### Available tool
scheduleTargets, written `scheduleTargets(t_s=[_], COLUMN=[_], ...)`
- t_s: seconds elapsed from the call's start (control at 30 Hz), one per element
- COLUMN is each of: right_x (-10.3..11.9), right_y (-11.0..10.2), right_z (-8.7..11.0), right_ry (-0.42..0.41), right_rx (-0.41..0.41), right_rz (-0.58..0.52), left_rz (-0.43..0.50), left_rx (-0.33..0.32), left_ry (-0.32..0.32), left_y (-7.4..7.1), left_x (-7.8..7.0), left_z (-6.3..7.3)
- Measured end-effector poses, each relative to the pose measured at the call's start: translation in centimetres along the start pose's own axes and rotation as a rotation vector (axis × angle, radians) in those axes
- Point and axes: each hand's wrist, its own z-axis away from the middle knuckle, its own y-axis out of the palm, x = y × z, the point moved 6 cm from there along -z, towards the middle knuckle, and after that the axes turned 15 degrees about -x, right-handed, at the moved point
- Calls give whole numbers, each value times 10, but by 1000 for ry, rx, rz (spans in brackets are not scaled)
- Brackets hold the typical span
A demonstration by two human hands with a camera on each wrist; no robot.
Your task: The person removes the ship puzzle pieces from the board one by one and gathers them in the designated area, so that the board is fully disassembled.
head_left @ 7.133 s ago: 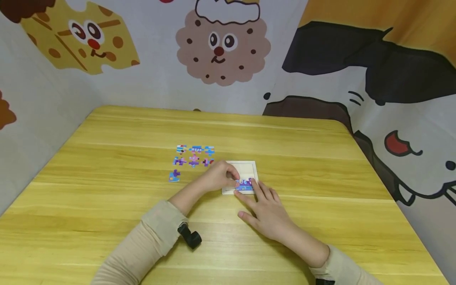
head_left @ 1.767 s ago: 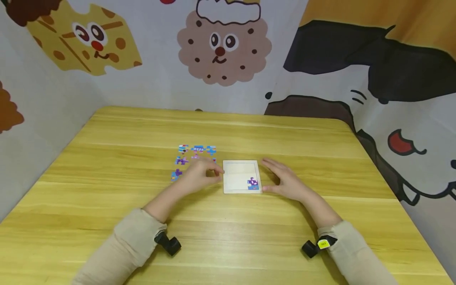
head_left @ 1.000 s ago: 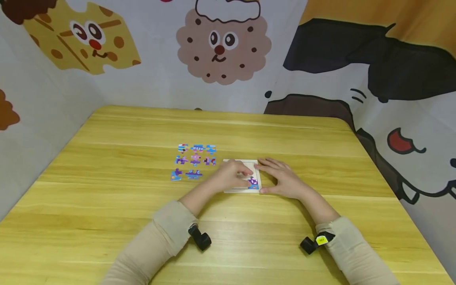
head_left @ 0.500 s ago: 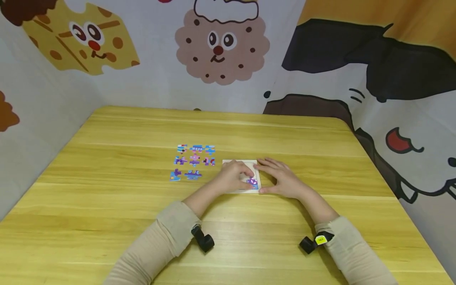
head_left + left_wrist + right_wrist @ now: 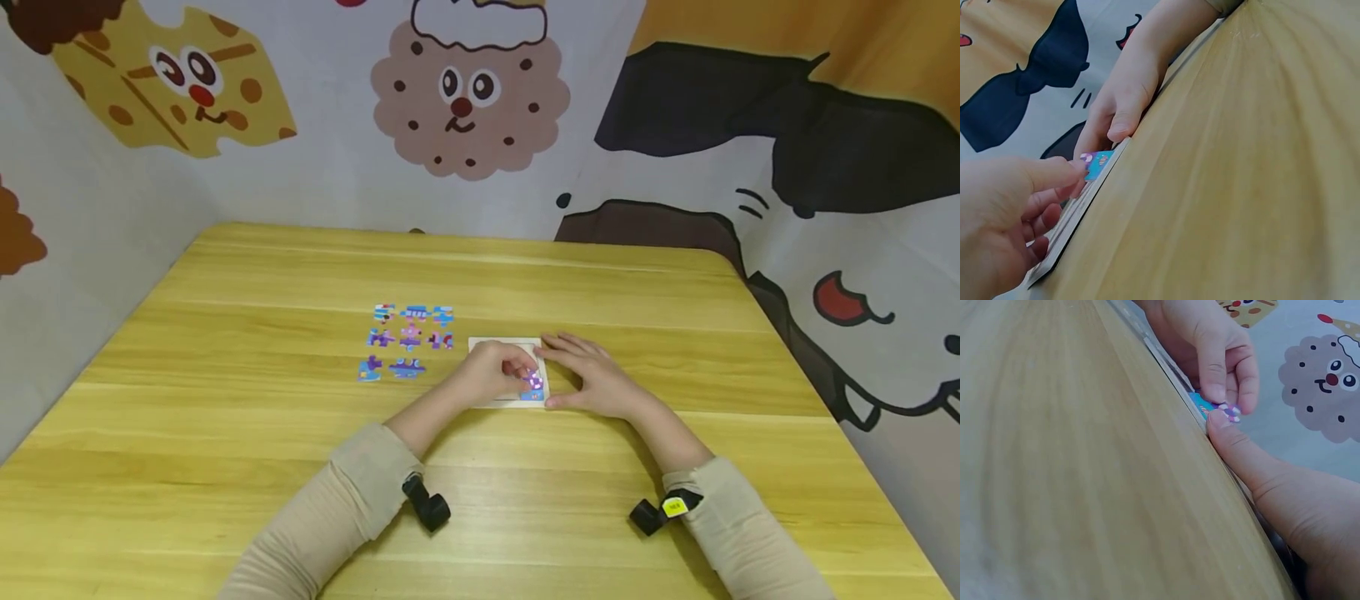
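Observation:
A white square puzzle tray (image 5: 504, 340) lies on the table in the head view. In its near right corner is a purple and blue puzzle piece (image 5: 533, 388). My left hand (image 5: 486, 372) reaches over the tray and pinches this piece between thumb and index finger; in the left wrist view the puzzle piece (image 5: 1099, 164) looks tilted up from the tray. My right hand (image 5: 596, 379) rests along the tray's right edge, thumb at the near corner, fingers extended towards the far corner. Most of the tray's inside is hidden under my left hand.
Left of the tray, several loose puzzle pieces (image 5: 410, 336) lie in rows, among them a blue and purple edge piece (image 5: 407, 367) in the nearest row. A cartoon-printed cloth (image 5: 315, 192) hangs behind the wooden table (image 5: 300, 267).
Seven seconds ago a second piece lay beside the corner piece; it now lies among the loose ones. My left hand has since moved back over the tray to the corner piece. My right hand stays at the edge.

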Motion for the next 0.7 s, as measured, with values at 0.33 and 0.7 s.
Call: scheduleTargets(t_s=[0.33, 0.7], right_x=[-2, 1], right_y=[1, -2], right_z=[2, 2], right_ry=[0, 7], right_rx=[5, -6], right_rz=[10, 0], left_rz=[71, 29], left_rx=[-55, -80], left_ry=[-58, -78], left_y=[-20, -51], left_x=[-4, -3], left_z=[2, 4])
